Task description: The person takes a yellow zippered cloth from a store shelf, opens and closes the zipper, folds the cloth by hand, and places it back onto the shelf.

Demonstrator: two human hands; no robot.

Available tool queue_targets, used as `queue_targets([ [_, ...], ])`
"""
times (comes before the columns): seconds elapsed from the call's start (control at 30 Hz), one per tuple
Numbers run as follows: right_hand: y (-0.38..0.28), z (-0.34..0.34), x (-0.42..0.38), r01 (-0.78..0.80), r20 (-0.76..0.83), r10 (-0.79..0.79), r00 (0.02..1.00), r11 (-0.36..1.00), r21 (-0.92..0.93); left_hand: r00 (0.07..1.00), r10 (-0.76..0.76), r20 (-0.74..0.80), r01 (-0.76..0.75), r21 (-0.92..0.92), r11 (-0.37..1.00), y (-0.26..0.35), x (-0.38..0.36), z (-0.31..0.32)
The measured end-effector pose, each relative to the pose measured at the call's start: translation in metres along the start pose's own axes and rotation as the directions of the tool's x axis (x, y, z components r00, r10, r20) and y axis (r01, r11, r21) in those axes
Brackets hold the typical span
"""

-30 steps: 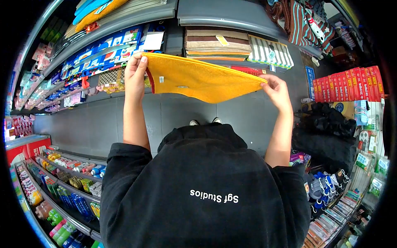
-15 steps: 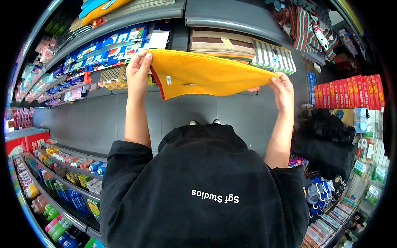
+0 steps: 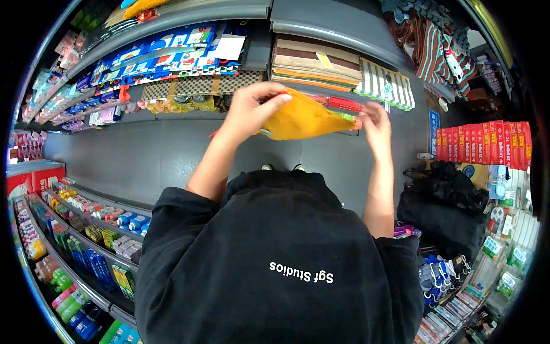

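Note:
A yellow cloth (image 3: 303, 117) is held up between my two hands, above the floor and in front of the shelves. It is bunched and foreshortened, and its edge toward my left hand has a bit of red trim. My left hand (image 3: 252, 112) is closed on one end, thumb on top and fingers underneath, partly hidden by the cloth. At the other end, my right hand (image 3: 375, 126) pinches a corner between thumb and fingers.
Ahead, a shelf holds folded brown mats (image 3: 312, 60) and a striped grey-white mat (image 3: 387, 85). Red boxes (image 3: 484, 142) stand in a row at right, with a black bag (image 3: 447, 186) below them. Shelves of bottles (image 3: 134, 221) curve along the left. Grey floor (image 3: 137, 152) lies below.
The cloth was stretched wide and is now gathered. My left hand has moved right, toward my right hand, which has come slightly left. The view has shifted a little.

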State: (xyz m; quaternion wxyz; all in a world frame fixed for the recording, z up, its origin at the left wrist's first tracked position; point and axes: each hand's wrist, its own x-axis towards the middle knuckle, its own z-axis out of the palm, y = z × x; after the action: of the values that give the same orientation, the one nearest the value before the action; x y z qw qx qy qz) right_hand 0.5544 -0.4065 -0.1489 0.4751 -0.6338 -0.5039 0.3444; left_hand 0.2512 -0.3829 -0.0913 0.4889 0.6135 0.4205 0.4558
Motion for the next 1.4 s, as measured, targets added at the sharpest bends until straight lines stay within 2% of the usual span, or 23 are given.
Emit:
queue_targets([
  [0.07, -0.017, 0.023, -0.007, 0.048, 0.101, -0.05, 0.994, 0.999, 0.022, 0.998, -0.017, 0.064, 0.012, 0.09, 0.996, -0.006, -0.001, 0.01],
  [0.13, -0.045, 0.044, -0.018, 0.156, 0.233, -0.165, 0.958, 0.986, 0.056, 0.996, -0.02, 0.089, 0.011, 0.099, 0.995, -0.007, -0.002, 0.014],
  [0.2, -0.066, 0.059, -0.029, 0.191, 0.29, -0.2, 0.936, 0.98, 0.06, 0.99, -0.045, 0.134, 0.026, 0.142, 0.989, -0.014, -0.004, 0.016],
  [0.23, -0.072, 0.067, -0.033, 0.258, 0.27, -0.269, 0.925, 0.963, 0.076, 0.992, -0.019, 0.126, 0.001, 0.146, 0.989, -0.016, -0.006, 0.017],
  [0.27, -0.082, 0.071, -0.037, 0.367, 0.276, -0.357, 0.893, 0.93, 0.014, 0.992, -0.025, 0.124, 0.006, 0.146, 0.989, -0.016, -0.008, 0.017],
  [0.43, -0.079, 0.086, -0.036, 0.509, 0.299, -0.483, 0.823, 0.861, -0.009, 0.985, -0.013, 0.174, -0.01, 0.132, 0.991, -0.015, -0.015, 0.018],
  [0.47, -0.081, 0.088, -0.037, 0.509, 0.303, -0.483, 0.822, 0.861, -0.009, 0.983, -0.034, 0.181, 0.011, 0.126, 0.992, -0.015, -0.016, 0.018],
  [0.53, -0.086, 0.09, -0.042, 0.355, 0.279, -0.348, 0.895, 0.935, 0.03, 0.979, -0.006, 0.205, -0.023, 0.141, 0.99, -0.017, -0.019, 0.018],
  [0.6, -0.078, 0.088, -0.04, 0.373, 0.323, -0.351, 0.879, 0.928, -0.005, 0.992, 0.007, 0.127, 0.002, -0.073, 0.997, -0.016, -0.022, 0.021],
  [0.63, -0.074, 0.086, -0.039, 0.392, 0.361, -0.353, 0.863, 0.919, -0.038, 0.981, -0.041, 0.191, 0.04, 0.006, 0.999, -0.014, -0.021, 0.017],
  [0.67, -0.075, 0.085, -0.039, 0.392, 0.363, -0.353, 0.862, 0.919, -0.038, 0.981, -0.041, 0.189, 0.041, 0.005, 0.999, -0.015, -0.021, 0.016],
  [0.73, -0.077, 0.082, -0.042, 0.353, 0.39, -0.334, 0.858, 0.935, 0.026, 0.958, -0.125, 0.259, 0.155, -0.098, 0.983, -0.017, -0.022, 0.015],
  [0.87, -0.071, 0.079, -0.042, 0.388, 0.411, -0.365, 0.835, 0.921, 0.029, 0.947, -0.142, 0.288, 0.164, -0.052, 0.985, -0.019, -0.024, 0.017],
  [0.93, -0.072, 0.078, -0.044, 0.414, 0.397, -0.395, 0.829, 0.909, 0.039, 0.964, -0.123, 0.235, 0.13, -0.014, 0.991, -0.017, -0.025, 0.019],
  [1.07, -0.076, 0.078, -0.047, 0.408, 0.397, -0.396, 0.828, 0.911, 0.057, 0.959, -0.136, 0.25, 0.136, 0.015, 0.991, -0.012, -0.024, 0.017],
  [1.23, -0.076, 0.078, -0.047, 0.337, 0.447, -0.337, 0.828, 0.938, 0.082, 0.965, -0.091, 0.247, 0.079, 0.06, 0.995, -0.013, -0.025, 0.017],
  [1.37, -0.074, 0.079, -0.046, 0.342, 0.466, -0.35, 0.812, 0.934, 0.106, 0.947, -0.137, 0.291, 0.123, 0.066, 0.99, -0.015, -0.025, 0.012],
  [1.4, -0.074, 0.077, -0.046, 0.3, 0.498, -0.317, 0.807, 0.947, 0.117, 0.945, -0.115, 0.306, 0.118, 0.007, 0.993, -0.014, -0.024, 0.012],
])
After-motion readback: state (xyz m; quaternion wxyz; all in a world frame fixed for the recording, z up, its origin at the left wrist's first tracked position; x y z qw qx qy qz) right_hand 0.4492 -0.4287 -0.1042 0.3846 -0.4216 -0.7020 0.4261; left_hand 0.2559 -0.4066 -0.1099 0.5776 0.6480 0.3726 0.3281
